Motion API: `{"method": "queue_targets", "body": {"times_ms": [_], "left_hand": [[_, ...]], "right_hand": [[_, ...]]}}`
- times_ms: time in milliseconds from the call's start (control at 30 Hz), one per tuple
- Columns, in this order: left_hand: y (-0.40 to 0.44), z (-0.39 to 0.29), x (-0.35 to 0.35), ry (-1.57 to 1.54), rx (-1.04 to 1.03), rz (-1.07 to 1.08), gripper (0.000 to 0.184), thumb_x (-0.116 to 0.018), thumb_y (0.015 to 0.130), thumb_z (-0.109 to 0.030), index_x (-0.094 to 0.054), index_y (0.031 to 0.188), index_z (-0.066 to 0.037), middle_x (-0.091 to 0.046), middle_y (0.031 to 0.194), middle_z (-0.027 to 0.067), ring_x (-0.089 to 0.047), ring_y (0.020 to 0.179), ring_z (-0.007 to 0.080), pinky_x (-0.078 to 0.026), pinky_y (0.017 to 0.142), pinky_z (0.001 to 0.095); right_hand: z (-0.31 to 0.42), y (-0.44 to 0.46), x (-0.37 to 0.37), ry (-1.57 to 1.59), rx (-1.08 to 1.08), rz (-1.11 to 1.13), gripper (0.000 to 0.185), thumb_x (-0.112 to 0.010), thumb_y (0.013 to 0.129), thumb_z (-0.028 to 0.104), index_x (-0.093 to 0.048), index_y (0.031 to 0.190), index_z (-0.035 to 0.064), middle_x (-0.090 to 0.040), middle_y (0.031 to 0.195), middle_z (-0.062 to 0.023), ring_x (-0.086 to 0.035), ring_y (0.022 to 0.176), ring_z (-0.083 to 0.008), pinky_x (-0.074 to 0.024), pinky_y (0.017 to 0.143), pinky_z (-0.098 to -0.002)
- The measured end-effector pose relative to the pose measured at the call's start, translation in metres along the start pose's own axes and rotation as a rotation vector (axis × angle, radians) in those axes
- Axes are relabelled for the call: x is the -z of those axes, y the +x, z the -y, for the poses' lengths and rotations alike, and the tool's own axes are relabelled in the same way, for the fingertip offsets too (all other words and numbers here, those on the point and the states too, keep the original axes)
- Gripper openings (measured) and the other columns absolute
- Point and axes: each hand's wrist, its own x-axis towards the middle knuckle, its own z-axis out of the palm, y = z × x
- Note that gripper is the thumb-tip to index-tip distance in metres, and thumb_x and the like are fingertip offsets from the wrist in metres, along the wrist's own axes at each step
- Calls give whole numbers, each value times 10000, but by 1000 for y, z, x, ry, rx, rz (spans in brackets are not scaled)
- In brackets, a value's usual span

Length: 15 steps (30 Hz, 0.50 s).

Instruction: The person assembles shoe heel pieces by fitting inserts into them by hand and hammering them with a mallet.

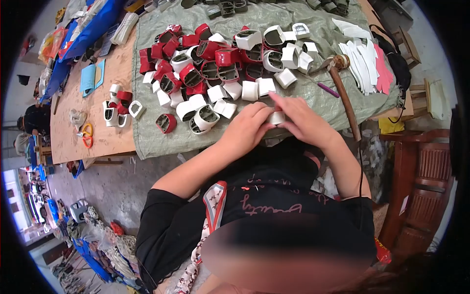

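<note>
My left hand (249,122) and my right hand (302,120) meet at the front edge of the green sheet. Between their fingertips is a small white block heel (277,117), held from both sides and partly covered by the fingers. Just beyond lie more white heels (249,90), close to my left hand. Behind them spreads a loose heap of glossy red heels (227,57) and white ones, several showing a hollow, ribbed underside. A single red heel (166,123) lies at the left front of the heap.
A hammer (345,98) and a purple pen-like stick (328,90) lie right of the heap. Beyond are white strips (360,63) and pink strips (384,71). Orange-handled scissors (87,135) and a small heel cluster (111,115) rest on the wooden table (68,122). A wooden chair (426,181) stands right.
</note>
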Motion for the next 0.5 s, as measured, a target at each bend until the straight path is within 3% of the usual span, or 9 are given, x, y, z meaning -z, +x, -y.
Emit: {"method": "queue_targets", "body": {"times_ms": [233, 500], "left_hand": [[-9, 7, -5, -21, 9, -29, 337, -701, 902, -140, -587, 1196, -20, -595, 1170, 166, -601, 1055, 378, -507, 900, 449], [-3, 4, -13, 58, -17, -83, 401, -719, 857, -106, -593, 1231, -33, -614, 1142, 155, -605, 1051, 385, -509, 904, 448]], "right_hand": [[-14, -18, -8, 183, -186, -109, 831, -749, 829, 52, -362, 1562, 109, -646, 1190, -109, -574, 1081, -304, -411, 1023, -413], [-17, -7, -10, -19, -14, -39, 834, -752, 819, 41, -364, 1555, 92, -643, 1217, -101, -567, 1073, -303, -408, 1034, -411]]}}
